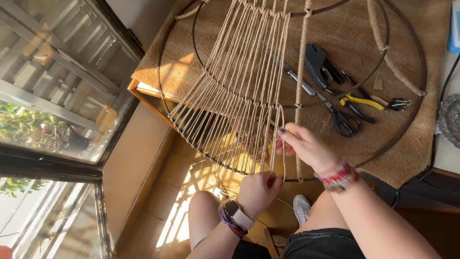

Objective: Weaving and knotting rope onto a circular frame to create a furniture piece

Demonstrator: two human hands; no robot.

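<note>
While sunlight is falling across the floor tiles, the person's right hand is pinching a strand of the beige cord between thumb and fingertips, its grip pressed together on the strand just above the lower rim of the round metal frame. Below that rim, the left hand is closing into a fist around the hanging cord ends, with a smartwatch showing on its wrist. Many cords are fanning out between the inner and outer rings of the frame, which is lying on a brown woven mat spread over the desk, its lower part overhanging the desk edge above the person's knees. Scissors, yellow-handled pliers and a dark hand tool are lying on the mat inside the rings, near the right hand but apart from it.
</note>
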